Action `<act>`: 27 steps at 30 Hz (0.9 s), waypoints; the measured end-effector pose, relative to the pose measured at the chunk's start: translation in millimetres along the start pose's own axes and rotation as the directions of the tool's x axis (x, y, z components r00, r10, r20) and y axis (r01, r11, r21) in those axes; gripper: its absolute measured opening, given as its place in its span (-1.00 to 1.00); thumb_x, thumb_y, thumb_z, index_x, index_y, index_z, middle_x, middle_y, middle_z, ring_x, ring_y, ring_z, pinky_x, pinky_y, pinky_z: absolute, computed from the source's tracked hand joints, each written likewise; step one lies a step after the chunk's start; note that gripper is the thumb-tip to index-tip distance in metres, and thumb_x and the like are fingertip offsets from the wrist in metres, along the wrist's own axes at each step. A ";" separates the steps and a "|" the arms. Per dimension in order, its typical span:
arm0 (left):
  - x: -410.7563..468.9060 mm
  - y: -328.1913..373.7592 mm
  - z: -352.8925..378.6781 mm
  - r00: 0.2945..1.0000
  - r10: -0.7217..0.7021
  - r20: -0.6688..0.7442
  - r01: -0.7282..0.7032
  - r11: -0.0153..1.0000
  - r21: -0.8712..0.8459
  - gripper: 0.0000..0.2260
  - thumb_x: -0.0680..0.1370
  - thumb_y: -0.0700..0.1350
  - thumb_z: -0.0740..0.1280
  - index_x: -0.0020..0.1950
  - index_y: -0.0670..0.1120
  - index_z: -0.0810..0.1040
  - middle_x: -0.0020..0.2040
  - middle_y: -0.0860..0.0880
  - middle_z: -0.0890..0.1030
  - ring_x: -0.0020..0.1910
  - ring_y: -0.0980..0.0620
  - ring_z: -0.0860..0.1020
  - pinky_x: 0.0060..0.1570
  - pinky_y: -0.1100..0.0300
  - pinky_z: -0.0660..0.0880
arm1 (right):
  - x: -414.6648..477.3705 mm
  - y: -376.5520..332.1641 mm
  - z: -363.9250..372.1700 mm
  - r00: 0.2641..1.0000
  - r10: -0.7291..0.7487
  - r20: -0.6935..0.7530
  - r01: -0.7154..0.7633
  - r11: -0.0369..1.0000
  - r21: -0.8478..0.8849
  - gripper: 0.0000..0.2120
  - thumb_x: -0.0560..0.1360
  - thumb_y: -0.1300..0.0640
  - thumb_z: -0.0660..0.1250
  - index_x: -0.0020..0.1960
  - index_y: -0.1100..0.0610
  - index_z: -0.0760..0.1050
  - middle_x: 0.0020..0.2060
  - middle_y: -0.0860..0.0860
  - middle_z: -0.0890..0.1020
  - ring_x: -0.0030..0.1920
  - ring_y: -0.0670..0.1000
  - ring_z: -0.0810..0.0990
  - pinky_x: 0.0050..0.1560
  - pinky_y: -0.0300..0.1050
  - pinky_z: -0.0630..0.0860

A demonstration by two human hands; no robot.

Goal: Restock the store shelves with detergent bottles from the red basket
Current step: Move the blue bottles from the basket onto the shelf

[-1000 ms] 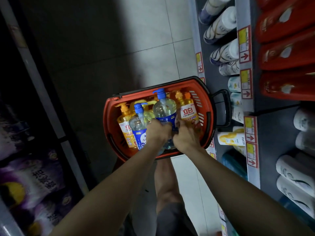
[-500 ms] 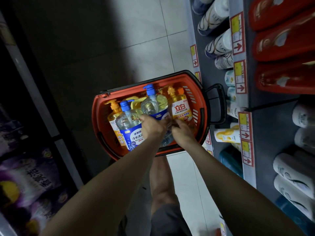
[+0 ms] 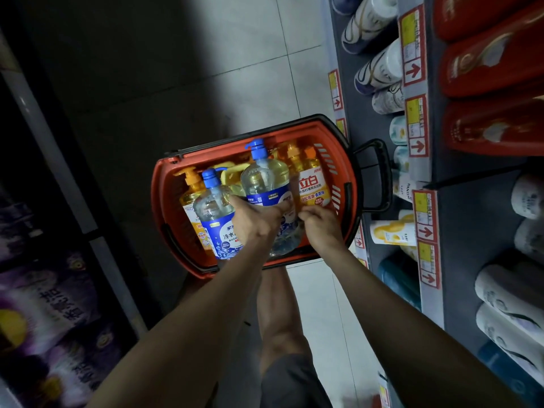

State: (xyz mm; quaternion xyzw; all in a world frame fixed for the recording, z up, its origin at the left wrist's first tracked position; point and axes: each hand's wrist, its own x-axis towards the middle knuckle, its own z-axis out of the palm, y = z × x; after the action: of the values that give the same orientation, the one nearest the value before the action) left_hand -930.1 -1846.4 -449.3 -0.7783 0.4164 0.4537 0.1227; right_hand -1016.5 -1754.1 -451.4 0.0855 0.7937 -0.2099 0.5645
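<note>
Change: the clear bottle [image 3: 265, 184] now stands higher in the red basket [image 3: 343, 160] than a second ago, lifted by the left hand [image 3: 254, 220], fingers wrapped round its label.
Right hand [image 3: 319, 228]: has slipped off the bottle, fingers curled, holding nothing.
Meaning: likely the first bottle heading for the shelves [image 3: 471, 231].
Hidden: bottle base behind the hands; target slot unclear.

We see a red basket [image 3: 347, 184] of smooth plastic at the frame's centre. In it a clear bottle [image 3: 265, 181] looks glossy, with a shiny blue label. At the top, the floor tiles [image 3: 250, 54] look smooth and pale. On the right, the shelf [image 3: 471, 219] looks matt grey.
</note>
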 end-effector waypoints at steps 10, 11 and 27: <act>-14.5 -16.1 -38.9 0.945 0.018 0.327 0.111 0.921 -0.373 -0.35 0.28 -0.18 0.74 0.25 -0.12 0.49 0.00 -0.14 0.77 -0.15 -0.08 0.78 -0.22 0.05 0.71 | -5.3 -15.6 -8.8 0.986 -0.039 0.162 -0.022 0.934 0.358 -0.69 0.61 -0.01 0.42 0.27 0.13 0.66 0.08 0.09 0.76 0.04 0.08 0.75 0.17 0.02 0.69; -19.7 -15.3 -45.7 0.933 0.020 0.360 0.131 0.911 -0.391 -0.42 0.34 -0.26 0.69 0.26 -0.15 0.49 -0.02 -0.14 0.77 -0.18 -0.05 0.78 -0.28 0.10 0.69 | -6.7 -15.8 -8.6 0.978 -0.029 0.207 -0.058 0.914 0.402 -0.64 0.60 -0.02 0.44 0.31 0.15 0.64 0.09 0.11 0.77 0.07 0.13 0.75 0.24 0.09 0.67; -49.5 30.1 -126.6 0.779 0.351 0.520 -0.180 0.919 -0.350 -0.43 0.52 0.16 0.54 0.39 -0.11 0.49 0.12 -0.15 0.75 0.05 -0.18 0.76 0.10 -0.18 0.68 | -114.3 -52.4 -0.2 0.943 -0.225 0.245 -0.004 0.729 0.685 -0.53 0.51 -0.10 0.46 0.33 0.13 0.63 0.20 0.18 0.74 0.22 0.23 0.72 0.35 0.26 0.58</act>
State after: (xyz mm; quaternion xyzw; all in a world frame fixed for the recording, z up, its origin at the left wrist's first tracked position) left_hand -888.4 -1910.5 -333.0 -0.5475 0.3978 0.7334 0.0644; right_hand -996.4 -1789.4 -332.4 0.2024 0.5672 -0.5281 0.5987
